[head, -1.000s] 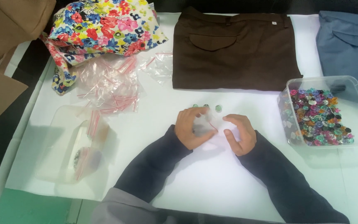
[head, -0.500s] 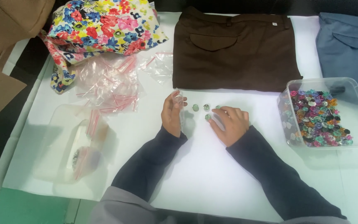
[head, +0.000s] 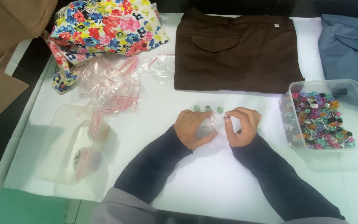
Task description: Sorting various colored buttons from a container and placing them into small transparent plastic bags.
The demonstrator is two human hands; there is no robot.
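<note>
My left hand (head: 192,129) is curled around a small clear zip bag (head: 206,131) lying on the white table. My right hand (head: 242,126) sits beside it and pinches a small button (head: 226,116) between thumb and forefinger, close to the bag's mouth. Just beyond my fingers, three small greenish buttons (head: 207,108) lie in a short row on the table. Both forearms wear dark sleeves.
At the right stands a clear plastic box (head: 355,89) full of colourful buttons. Brown trousers (head: 237,54) and blue-grey trousers (head: 349,45) lie folded at the back. A floral cloth (head: 104,25), loose zip bags (head: 112,83) and a clear tray (head: 59,124) are at the left.
Both hands have drawn back from the button row toward me. The right hand now pinches one button and the left hand has closed on the bag.
</note>
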